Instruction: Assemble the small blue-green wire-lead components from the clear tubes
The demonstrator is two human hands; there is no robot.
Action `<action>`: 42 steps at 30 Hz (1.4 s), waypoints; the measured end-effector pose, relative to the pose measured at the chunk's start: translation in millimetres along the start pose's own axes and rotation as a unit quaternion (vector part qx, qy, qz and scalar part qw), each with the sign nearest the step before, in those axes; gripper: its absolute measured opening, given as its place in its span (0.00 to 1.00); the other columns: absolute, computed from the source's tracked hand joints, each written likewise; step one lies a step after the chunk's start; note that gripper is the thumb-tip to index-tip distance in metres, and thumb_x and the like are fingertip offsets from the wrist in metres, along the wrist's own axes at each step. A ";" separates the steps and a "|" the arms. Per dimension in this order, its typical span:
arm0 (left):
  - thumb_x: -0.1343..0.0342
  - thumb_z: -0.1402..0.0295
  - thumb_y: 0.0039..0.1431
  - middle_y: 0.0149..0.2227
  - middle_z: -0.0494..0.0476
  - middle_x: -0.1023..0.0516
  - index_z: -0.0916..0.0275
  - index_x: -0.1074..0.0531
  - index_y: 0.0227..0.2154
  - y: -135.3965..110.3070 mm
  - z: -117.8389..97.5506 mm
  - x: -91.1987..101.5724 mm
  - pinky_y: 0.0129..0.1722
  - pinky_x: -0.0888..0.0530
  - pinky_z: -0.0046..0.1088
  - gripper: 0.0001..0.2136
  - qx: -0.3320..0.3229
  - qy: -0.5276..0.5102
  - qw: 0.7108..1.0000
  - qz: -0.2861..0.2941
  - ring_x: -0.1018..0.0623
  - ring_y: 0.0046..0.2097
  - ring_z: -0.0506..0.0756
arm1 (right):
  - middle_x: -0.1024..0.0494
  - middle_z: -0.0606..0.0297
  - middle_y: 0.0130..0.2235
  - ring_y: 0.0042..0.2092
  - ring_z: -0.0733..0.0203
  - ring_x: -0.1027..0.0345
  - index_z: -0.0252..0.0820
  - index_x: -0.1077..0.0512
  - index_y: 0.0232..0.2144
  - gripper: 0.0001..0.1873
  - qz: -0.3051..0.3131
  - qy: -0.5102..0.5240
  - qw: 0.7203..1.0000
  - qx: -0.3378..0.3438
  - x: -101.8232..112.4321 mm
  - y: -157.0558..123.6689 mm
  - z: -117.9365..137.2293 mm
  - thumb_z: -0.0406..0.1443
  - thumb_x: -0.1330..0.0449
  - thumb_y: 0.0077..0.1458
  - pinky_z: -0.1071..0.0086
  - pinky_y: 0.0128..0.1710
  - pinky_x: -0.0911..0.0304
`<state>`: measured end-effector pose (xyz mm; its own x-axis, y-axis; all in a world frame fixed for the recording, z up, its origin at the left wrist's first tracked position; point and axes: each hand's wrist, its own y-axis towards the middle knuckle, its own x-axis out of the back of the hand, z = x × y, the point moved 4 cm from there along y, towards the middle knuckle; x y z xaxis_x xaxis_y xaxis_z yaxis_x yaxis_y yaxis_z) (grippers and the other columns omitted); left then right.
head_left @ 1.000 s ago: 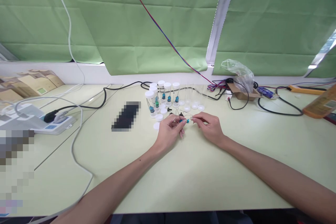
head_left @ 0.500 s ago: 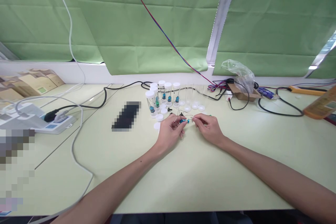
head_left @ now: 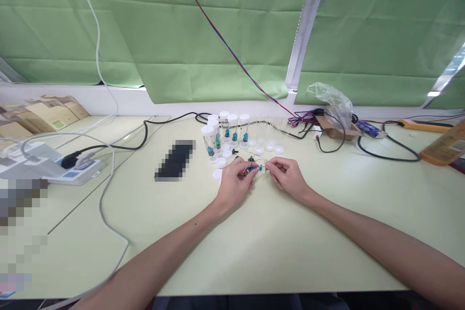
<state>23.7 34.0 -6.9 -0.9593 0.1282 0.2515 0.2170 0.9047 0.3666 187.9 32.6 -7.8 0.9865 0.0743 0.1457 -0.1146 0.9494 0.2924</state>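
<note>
My left hand (head_left: 234, 185) and my right hand (head_left: 288, 176) meet over the pale green table (head_left: 254, 237), both pinched on a small blue component with thin wire leads (head_left: 255, 168). The left fingers grip its left end, the right fingers its right lead. Just behind the hands stand several clear vials with white caps (head_left: 227, 131), some with blue or green parts inside. Loose white caps (head_left: 217, 173) and small dark parts (head_left: 235, 151) lie beside them.
A black cable (head_left: 138, 143) and a white power strip (head_left: 74, 170) lie at the left. A cardboard box with a plastic bag (head_left: 332, 111), tangled wires and an orange meter (head_left: 445, 147) sit at the right. Green blinds hang behind.
Both hands have drawn slightly closer together around the blue component; the right hand shifted a little left. Nothing else moved.
</note>
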 end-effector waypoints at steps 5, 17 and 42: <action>0.43 0.59 0.58 0.33 0.53 0.30 0.61 0.23 0.33 -0.5 0.5 -0.4 0.19 0.30 0.26 0.10 0.007 -0.010 1.000 -0.002 0.29 0.20 0.47 | 0.40 0.75 0.14 0.12 0.72 0.52 0.41 0.30 0.24 0.19 0.004 0.053 0.998 -0.036 -1.2 -0.2 -4.8 0.49 0.40 0.55 0.75 0.11 0.56; 0.38 0.61 0.53 0.23 0.50 0.28 0.64 0.26 0.31 3.1 -2.0 -0.2 0.20 0.30 0.26 0.10 0.084 -0.088 0.992 -0.017 0.28 0.19 0.49 | 0.28 0.68 0.28 0.17 0.72 0.40 0.40 0.28 0.38 0.14 -0.017 0.046 0.998 0.036 2.4 1.4 -5.3 0.45 0.43 0.60 0.75 0.14 0.47; 0.39 0.61 0.54 0.21 0.50 0.28 0.65 0.25 0.34 4.0 -2.6 0.5 0.20 0.29 0.26 0.11 0.071 -0.093 0.993 -0.009 0.28 0.20 0.50 | 0.24 0.67 0.26 0.21 0.67 0.35 0.41 0.23 0.31 0.07 -0.073 -0.066 0.986 0.135 7.6 -1.5 -1.4 0.38 0.38 0.57 0.71 0.22 0.37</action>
<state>24.5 36.7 -3.0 -0.9825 0.1722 0.0707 0.1842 0.9539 0.2369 195.7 32.2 -8.4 0.9732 -0.1141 0.1995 -0.0170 0.8299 0.5576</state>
